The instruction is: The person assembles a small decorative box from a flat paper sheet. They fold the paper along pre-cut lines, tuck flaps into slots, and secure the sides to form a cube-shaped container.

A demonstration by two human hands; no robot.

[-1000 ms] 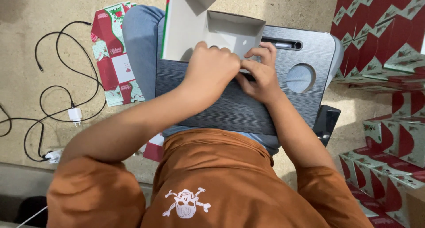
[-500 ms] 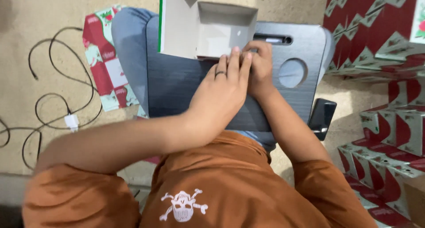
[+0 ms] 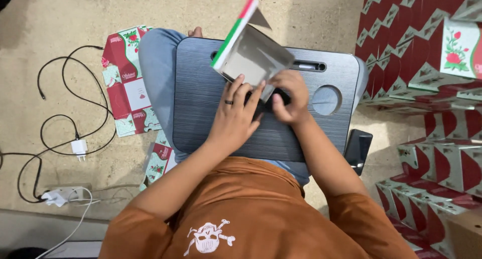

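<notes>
An open cardboard carton (image 3: 251, 55), grey inside with a green, white and red edge, is tilted above the far side of the black lap desk (image 3: 201, 113). Left of the desk, a flattened red, white and green carton blank (image 3: 125, 78) with rose prints lies on the floor; another (image 3: 158, 163) sits at the desk's near left corner. Stacks of red-and-white folded cartons (image 3: 432, 108) fill the floor right of the desk.

A dark grey lap tray (image 3: 211, 113) rests across the person's knees, above a beige floor (image 3: 60, 18). Left of the tray lie flat printed cartons (image 3: 125, 83) and black cables (image 3: 65, 113); right of it, stacked red cartons (image 3: 442, 153)
</notes>
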